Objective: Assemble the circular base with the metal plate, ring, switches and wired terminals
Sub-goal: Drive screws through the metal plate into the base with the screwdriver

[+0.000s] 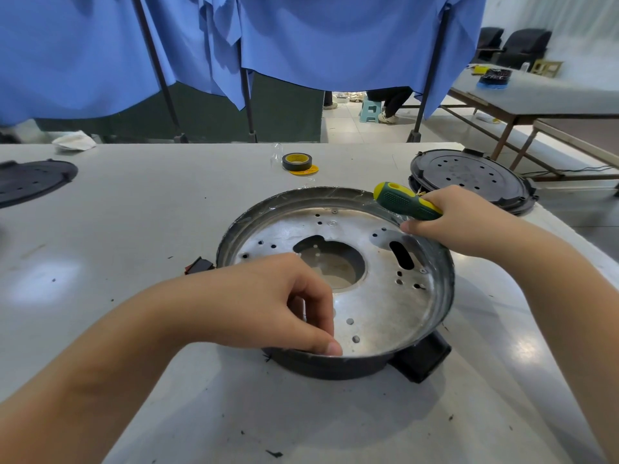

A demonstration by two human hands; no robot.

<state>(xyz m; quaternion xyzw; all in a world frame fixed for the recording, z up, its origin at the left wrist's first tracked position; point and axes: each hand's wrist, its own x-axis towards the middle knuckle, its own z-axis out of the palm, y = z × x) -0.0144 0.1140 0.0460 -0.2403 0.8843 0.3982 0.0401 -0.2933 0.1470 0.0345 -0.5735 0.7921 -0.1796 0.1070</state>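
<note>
Left hand (268,303) fingers curled downward, right hand (459,219) fingers gripping a handle

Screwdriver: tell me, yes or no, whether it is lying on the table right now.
No: the right hand grips the green and yellow screwdriver above the far rim of the circular base.

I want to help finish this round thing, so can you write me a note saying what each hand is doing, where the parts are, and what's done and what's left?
Left hand: fingers curled at the near rim of the circular base, over the metal plate; whether it pinches a small part cannot be told.
Right hand: grips the green-and-yellow screwdriver at the base's far right rim.
Done: plate sits inside the base on the table.
Left: several plate holes look empty; no wired terminals in view. A red-and-black part, maybe a switch, lies left of the base.
Nearby: tape roll, black perforated covers.
</note>
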